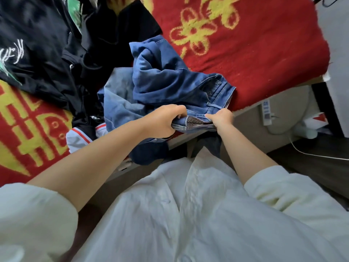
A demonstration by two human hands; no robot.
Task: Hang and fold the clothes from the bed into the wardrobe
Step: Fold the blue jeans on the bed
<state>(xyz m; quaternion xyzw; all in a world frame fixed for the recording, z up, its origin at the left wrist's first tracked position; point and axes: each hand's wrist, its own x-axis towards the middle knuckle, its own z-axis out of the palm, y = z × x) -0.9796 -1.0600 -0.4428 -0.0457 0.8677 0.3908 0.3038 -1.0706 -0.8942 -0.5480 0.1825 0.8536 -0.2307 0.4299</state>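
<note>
Red blanket [264,44] with yellow flowers covers the bed where you're working.
Your left hand [162,121] and right hand [221,118] both clutch the waistband of the blue jeans [170,78], bunched at the bed's near edge. Paler jeans [117,106] lie underneath; black clothes [47,50] are heaped to the left, touching them.

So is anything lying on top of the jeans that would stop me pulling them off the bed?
Nothing visible does. Both the left hand and the right hand already grip the jeans at the waistband, and the jeans lie on top of the pile. The black clothes sit beside them, not over them.
</note>
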